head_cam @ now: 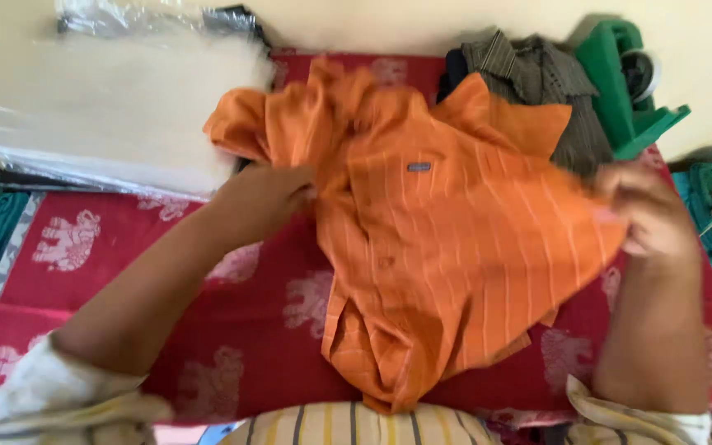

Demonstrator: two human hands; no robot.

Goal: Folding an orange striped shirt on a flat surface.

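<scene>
Orange shirt (447, 247): collar away from the person, hem near, lengthwise.
Left hand (261, 198): closed on its left edge.
Right hand (648, 210): pinching its right edge.

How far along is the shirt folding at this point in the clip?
Early stage. Done: the orange striped shirt lies on the red elephant-print cloth, its front placket showing. In hand: the left hand presses its side near the sleeve, and the right hand grips the opposite edge, lifted off the cloth. Left: the shirt is bunched and no neat fold shows; a dark striped garment waits behind.
</scene>
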